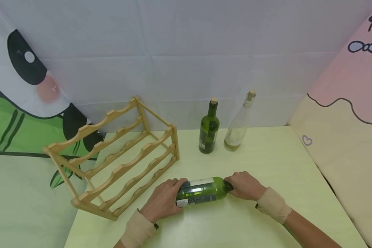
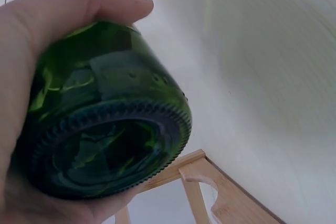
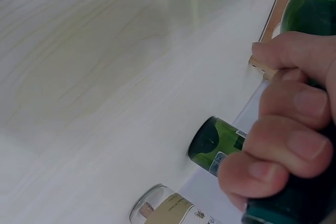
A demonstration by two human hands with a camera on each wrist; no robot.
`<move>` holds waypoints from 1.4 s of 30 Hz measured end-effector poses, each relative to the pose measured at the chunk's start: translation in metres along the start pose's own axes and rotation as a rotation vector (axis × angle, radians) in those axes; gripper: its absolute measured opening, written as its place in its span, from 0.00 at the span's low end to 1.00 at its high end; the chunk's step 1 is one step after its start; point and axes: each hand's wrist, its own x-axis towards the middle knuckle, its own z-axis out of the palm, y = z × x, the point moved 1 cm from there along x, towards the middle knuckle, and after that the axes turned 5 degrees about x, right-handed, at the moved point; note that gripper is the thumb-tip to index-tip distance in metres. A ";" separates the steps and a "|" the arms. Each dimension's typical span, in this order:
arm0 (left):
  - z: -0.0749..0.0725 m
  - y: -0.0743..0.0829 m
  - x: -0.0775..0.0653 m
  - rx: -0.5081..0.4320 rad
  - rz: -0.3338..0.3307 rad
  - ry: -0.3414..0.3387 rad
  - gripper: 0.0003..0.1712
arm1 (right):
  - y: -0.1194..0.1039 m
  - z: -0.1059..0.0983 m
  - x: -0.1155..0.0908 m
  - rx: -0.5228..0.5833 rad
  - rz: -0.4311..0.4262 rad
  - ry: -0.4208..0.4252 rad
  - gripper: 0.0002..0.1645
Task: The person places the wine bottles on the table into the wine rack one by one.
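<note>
A green bottle (image 1: 218,189) lies on its side at the lower middle of the head view, its base towards the left of the frame and its dark neck towards the right. The left grip (image 1: 165,198) holds the base end, thumb on one side of the glass and fingers on the other; in the left wrist view the ridged underside faces the camera. The right grip (image 1: 246,186) is wrapped round the neck, fingers curled, as the right wrist view shows at its right edge. Whether the glass touches the bench (image 1: 266,162) cannot be told.

A wooden rack (image 1: 119,172) with scalloped rails stands at the left of the head view, near the left grip and apart from the held bottle. Just above the frame's centre, to the right, a corked green bottle (image 1: 209,127) stands upright; just beside it, further right, is a clear bottle (image 1: 236,132), also corked. Tan wrist wraps (image 1: 274,205) cover both wrists along the lower part of the frame. A pale cloth (image 1: 186,44) hangs across the top
</note>
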 end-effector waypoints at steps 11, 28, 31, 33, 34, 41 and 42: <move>0.000 0.000 -0.001 0.021 0.025 -0.024 0.49 | 0.001 0.002 -0.003 0.005 -0.003 0.002 0.11; -0.003 0.001 -0.001 -0.014 0.056 -0.054 0.56 | 0.003 0.001 -0.005 -0.001 0.003 0.031 0.12; -0.006 0.001 -0.001 -0.028 0.090 -0.014 0.55 | 0.004 0.002 -0.006 0.013 0.011 0.034 0.11; -0.009 0.001 -0.001 -0.041 0.112 0.021 0.54 | 0.004 0.003 -0.006 0.024 0.017 0.034 0.10; -0.010 0.001 0.000 -0.049 0.122 0.040 0.53 | 0.005 0.003 -0.006 0.029 0.022 0.034 0.10; -0.050 0.005 -0.003 -0.152 0.143 0.190 0.41 | 0.008 0.002 -0.007 0.031 0.037 0.045 0.10; -0.059 0.005 -0.004 -0.174 0.148 0.218 0.38 | 0.008 0.002 -0.007 0.026 0.037 0.046 0.10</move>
